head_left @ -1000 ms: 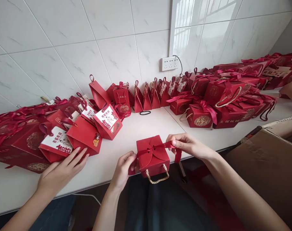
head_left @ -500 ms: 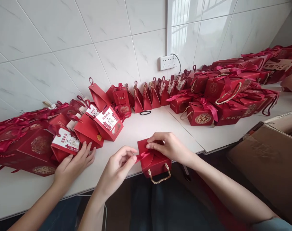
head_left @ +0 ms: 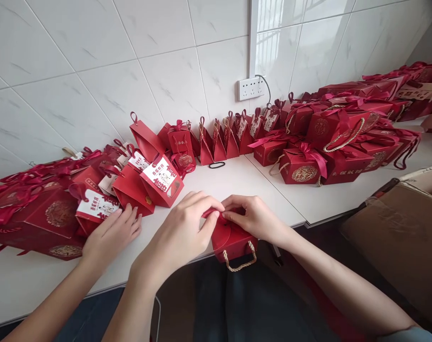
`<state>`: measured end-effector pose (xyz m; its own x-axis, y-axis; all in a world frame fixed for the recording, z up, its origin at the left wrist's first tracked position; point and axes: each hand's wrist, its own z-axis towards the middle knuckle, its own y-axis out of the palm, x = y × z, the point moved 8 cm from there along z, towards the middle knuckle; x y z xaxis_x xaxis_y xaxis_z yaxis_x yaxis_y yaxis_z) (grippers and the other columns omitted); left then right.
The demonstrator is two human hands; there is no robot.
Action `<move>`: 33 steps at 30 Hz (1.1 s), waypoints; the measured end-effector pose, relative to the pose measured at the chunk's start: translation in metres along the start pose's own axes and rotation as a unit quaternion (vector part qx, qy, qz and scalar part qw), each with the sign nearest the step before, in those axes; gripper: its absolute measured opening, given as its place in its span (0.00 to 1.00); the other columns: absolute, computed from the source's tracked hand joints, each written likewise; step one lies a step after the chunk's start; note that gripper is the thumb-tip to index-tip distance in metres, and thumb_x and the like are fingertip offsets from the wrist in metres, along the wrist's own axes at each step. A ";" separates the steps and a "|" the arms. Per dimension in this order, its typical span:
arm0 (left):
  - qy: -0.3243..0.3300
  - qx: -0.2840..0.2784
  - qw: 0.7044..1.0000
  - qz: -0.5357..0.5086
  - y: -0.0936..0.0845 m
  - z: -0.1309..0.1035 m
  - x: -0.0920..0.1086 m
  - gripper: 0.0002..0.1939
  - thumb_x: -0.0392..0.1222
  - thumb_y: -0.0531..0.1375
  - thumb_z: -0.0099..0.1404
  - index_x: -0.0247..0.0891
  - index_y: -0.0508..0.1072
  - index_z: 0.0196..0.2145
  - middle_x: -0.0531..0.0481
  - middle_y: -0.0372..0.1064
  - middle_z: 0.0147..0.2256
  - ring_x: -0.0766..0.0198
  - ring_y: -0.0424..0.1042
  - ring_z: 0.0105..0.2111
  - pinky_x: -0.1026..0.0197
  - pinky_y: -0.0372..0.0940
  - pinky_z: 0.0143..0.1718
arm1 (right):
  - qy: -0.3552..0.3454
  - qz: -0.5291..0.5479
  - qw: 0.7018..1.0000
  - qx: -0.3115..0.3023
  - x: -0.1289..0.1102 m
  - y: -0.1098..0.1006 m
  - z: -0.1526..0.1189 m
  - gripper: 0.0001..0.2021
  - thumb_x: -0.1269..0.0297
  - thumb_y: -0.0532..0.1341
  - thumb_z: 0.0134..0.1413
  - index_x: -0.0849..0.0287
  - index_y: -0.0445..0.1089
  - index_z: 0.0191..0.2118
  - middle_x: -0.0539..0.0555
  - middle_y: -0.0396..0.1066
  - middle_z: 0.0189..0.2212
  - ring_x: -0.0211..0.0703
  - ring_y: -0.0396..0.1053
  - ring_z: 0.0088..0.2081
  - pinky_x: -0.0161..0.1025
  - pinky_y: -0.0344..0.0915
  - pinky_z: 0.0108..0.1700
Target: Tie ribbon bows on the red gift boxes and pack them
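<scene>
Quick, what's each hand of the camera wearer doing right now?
Left hand: closed, seemingly pinching ribbon atop the red box.
Right hand: closed beside it at the ribbon; exact grip hidden.

A single camera, worn on the head, looks forward and down from above the near edge of the white table [head_left: 197, 185]; it sits close to the left hand [head_left: 182, 230] and right hand [head_left: 253, 216], both near the middle of the view; the tiled wall [head_left: 94, 42] spans the far side; the table leaves the view at left, and the cardboard box [head_left: 397, 247] is cut by the right edge.
</scene>
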<state>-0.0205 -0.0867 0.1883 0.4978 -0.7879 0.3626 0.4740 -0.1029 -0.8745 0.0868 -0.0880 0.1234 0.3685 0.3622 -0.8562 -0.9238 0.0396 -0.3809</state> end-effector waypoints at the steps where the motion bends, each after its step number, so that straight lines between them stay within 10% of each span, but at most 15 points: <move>1: 0.015 -0.007 1.000 -0.012 0.001 0.003 0.001 0.09 0.35 0.51 0.65 0.42 0.70 0.35 0.53 0.70 0.35 0.64 0.69 0.39 0.63 0.63 0.39 | -0.001 -0.007 1.000 -0.006 -0.001 0.000 0.000 0.07 0.76 0.57 0.53 0.58 0.71 0.33 0.47 0.75 0.30 0.35 0.72 0.32 0.31 0.66 0.36; 15: -0.098 0.035 0.958 -0.269 0.043 0.005 -0.064 0.05 0.42 0.57 0.61 0.39 0.68 0.34 0.51 0.68 0.32 0.64 0.69 0.34 0.63 0.64 0.34 | -0.031 0.024 0.999 -0.018 0.000 -0.004 -0.004 0.04 0.70 0.59 0.55 0.58 0.71 0.32 0.51 0.72 0.32 0.38 0.69 0.36 0.35 0.64 0.42; 26: -0.048 -0.012 0.985 -0.163 0.048 -0.008 -0.034 0.06 0.39 0.54 0.62 0.39 0.71 0.32 0.47 0.66 0.40 0.59 0.64 0.45 0.56 0.64 0.47 | 0.004 0.008 0.998 0.060 0.007 -0.012 -0.007 0.02 0.71 0.59 0.52 0.59 0.68 0.31 0.48 0.71 0.29 0.35 0.66 0.29 0.33 0.64 0.34; 33: -0.125 0.015 0.969 -0.213 0.056 -0.009 -0.045 0.17 0.49 0.50 0.67 0.40 0.75 0.34 0.45 0.67 0.43 0.59 0.67 0.47 0.57 0.69 0.42 | -0.013 0.047 0.997 0.052 0.007 -0.011 -0.007 0.01 0.69 0.59 0.55 0.59 0.67 0.33 0.48 0.72 0.29 0.35 0.68 0.30 0.32 0.64 0.34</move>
<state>-0.0227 -0.0623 0.1207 0.4105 -0.5066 0.7582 0.6943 -0.3654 -0.6201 0.1002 -0.0923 0.1196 0.2773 0.3931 -0.8767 -0.9607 0.0990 -0.2595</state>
